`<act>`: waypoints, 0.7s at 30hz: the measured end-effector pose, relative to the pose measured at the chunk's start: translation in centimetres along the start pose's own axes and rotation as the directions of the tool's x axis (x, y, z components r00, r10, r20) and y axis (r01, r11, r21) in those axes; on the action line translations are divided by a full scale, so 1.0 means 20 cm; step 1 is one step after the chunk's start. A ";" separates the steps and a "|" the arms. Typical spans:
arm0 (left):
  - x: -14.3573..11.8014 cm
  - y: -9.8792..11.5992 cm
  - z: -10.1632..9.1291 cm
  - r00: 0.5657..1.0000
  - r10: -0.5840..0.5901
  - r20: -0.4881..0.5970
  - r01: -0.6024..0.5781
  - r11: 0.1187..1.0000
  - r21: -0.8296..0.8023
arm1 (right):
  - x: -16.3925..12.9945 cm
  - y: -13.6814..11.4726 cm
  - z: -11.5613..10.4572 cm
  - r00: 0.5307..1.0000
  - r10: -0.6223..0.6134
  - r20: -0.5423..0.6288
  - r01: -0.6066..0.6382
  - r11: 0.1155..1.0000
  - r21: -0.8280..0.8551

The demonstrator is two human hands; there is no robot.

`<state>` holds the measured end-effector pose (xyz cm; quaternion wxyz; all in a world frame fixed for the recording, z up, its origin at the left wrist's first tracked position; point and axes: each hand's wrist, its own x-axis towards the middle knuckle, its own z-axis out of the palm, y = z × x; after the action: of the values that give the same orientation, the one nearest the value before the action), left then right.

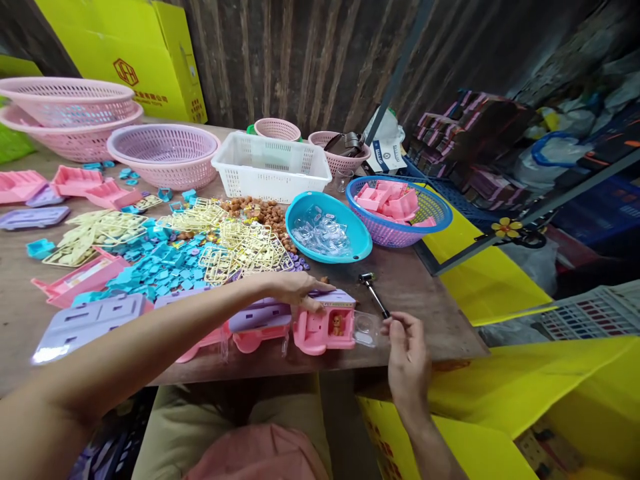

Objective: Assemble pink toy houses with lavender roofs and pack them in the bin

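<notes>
My left hand (pixel 296 288) reaches across the table and grips a pink toy vehicle (pixel 315 330) with a lilac top, thumb on its near side and index finger along the top. A small brown animal figure (pixel 337 325) sits in an opening of that toy. From the toy's right end a clear plastic piece (pixel 367 329) sticks out. My right hand (pixel 411 357) holds a small hammer (pixel 374 295) by the handle end, its head pointing away from me. Left of the gripped toy stands another pink toy vehicle (pixel 260 337) with a lilac top.
Blue pieces (pixel 167 263), cream frames (pixel 250 247) and brown figures (pixel 263 212) lie heaped behind my left arm. A turquoise basin (pixel 361 248) holds clear parts, and a blue-rimmed basket (pixel 440 212) holds pink parts. A white basket (pixel 273 180) stands farther back. Yellow cartons (pixel 505 393) flank the table's right.
</notes>
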<state>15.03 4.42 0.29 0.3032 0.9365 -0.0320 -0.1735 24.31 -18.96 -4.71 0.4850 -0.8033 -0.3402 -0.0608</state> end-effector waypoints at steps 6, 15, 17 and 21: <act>0.00 -0.03 0.03 0.999 0.047 -0.005 -0.047 0.998 -0.044 | -0.18 -0.05 0.18 0.991 0.087 0.101 -0.102 0.983 0.152; 0.04 0.09 0.06 0.994 -0.101 -0.040 0.105 0.988 0.115 | -0.17 -0.05 0.25 0.929 0.226 0.292 -0.273 0.954 0.128; 0.05 0.11 0.08 0.994 -0.085 -0.068 0.096 0.980 0.175 | -0.16 -0.05 0.24 0.923 0.235 0.305 -0.267 0.961 0.068; 0.06 0.11 0.10 0.994 -0.047 -0.100 0.069 0.970 0.233 | -0.18 -0.08 0.25 0.948 0.206 0.242 -0.199 0.979 -0.052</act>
<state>15.58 1.32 -0.29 0.1857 0.9735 -0.0106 -0.1331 19.32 -16.07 -7.69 0.4317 -0.8418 -0.3126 0.0850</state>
